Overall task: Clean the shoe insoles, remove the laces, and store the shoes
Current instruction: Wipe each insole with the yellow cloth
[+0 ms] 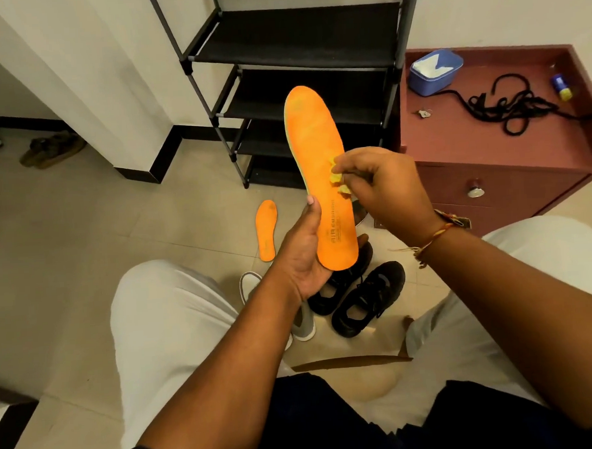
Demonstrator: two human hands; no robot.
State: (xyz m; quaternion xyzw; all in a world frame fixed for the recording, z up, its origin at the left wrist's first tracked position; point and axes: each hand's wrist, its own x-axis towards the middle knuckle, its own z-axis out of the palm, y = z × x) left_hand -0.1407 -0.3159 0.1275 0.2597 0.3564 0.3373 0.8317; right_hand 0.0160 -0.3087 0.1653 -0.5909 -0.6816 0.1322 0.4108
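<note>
- Head view: insole [314, 147] is gripped by the left hand [303, 258], cloth [336, 178] pinched on it by the right hand [385, 185].
- Laces [514, 106] lie removed beyond the right hand.
- Shoes [367, 296] beneath the hands are not yet stored.

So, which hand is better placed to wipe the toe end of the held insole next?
Probably the right hand: it pinches the yellow cloth against the middle of the insole, while the left hand holds the heel end and supports it.
</note>
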